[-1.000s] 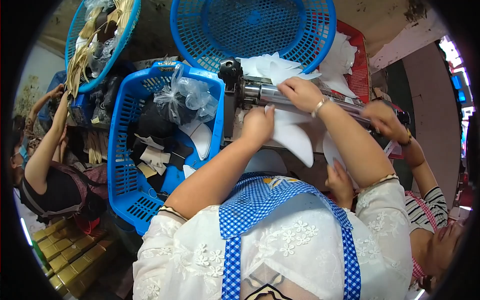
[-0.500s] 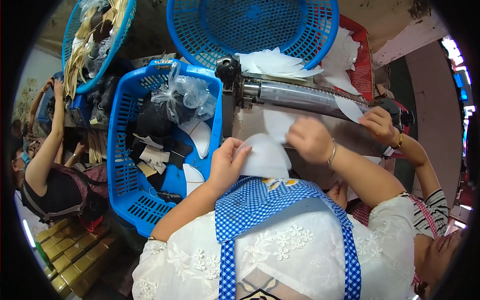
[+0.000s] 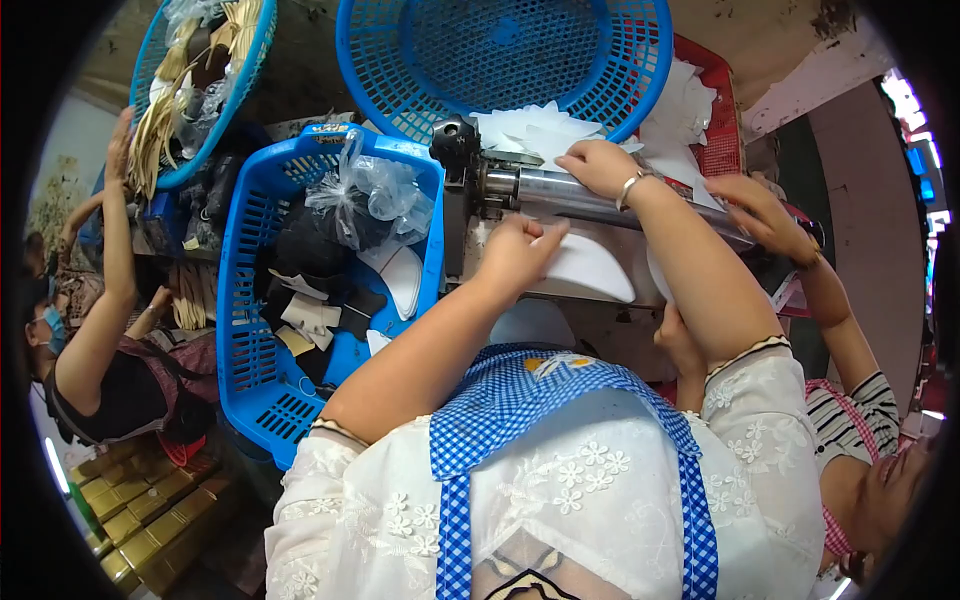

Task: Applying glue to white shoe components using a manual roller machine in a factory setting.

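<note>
My left hand (image 3: 515,252) is closed on the edge of a curved white sheet piece (image 3: 592,268) in front of the metal roller (image 3: 610,196) of a machine. My right hand (image 3: 600,168) reaches over the roller, fingers loosely extended beside a pile of white pieces (image 3: 535,127) behind it. Whether its fingertips touch a piece is hard to see. Another white piece (image 3: 530,320) lies near my blue checked apron (image 3: 560,400). At the roller's right end is a co-worker's hand (image 3: 765,212); their other hand (image 3: 680,340) shows below my right forearm.
A blue crate (image 3: 240,300) on the left holds dark and white scraps and a clear plastic bag (image 3: 370,195). Behind the machine stand a round blue basket (image 3: 505,60) and a red basket (image 3: 720,140) with white pieces. Another person (image 3: 110,370) works at far left beside gold boxes (image 3: 150,510).
My left hand has moved forward from near the apron to the roller with a white piece. My right hand has gone forward over the roller. The co-worker's hand at the right has lifted slightly.
</note>
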Action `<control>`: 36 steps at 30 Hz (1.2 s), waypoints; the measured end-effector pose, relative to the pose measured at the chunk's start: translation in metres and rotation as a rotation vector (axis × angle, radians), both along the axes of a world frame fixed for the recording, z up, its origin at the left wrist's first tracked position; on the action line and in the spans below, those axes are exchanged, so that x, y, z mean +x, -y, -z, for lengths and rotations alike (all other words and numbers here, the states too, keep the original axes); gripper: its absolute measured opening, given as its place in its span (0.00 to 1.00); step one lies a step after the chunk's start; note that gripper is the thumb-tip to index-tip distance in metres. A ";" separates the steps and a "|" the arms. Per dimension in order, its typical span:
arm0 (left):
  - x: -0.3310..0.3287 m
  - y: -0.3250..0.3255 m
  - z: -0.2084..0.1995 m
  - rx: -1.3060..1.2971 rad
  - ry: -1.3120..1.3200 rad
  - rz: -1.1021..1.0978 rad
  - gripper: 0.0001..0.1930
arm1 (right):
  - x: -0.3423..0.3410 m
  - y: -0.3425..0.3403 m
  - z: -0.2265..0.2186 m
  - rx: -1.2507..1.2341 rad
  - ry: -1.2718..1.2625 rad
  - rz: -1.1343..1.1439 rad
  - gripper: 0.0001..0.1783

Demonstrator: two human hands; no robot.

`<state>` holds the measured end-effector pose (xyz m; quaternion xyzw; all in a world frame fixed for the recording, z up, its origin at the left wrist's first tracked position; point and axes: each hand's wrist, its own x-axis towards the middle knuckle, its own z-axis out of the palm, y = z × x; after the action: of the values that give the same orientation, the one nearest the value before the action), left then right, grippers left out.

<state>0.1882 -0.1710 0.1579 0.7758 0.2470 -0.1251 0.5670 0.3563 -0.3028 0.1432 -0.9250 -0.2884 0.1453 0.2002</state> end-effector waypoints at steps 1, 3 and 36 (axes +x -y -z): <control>-0.017 -0.011 0.019 0.011 0.118 0.093 0.20 | -0.007 -0.003 -0.005 0.005 -0.004 -0.014 0.15; -0.045 -0.028 0.029 0.012 0.231 0.201 0.19 | -0.041 0.007 -0.032 0.392 0.422 -0.111 0.08; -0.103 -0.042 0.001 0.000 0.255 0.017 0.10 | -0.132 0.039 -0.045 0.158 0.602 -0.715 0.05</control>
<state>0.0850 -0.1290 0.1567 0.7876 0.1663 -0.0304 0.5925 0.2240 -0.3423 0.1881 -0.7507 -0.6440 -0.0922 0.1149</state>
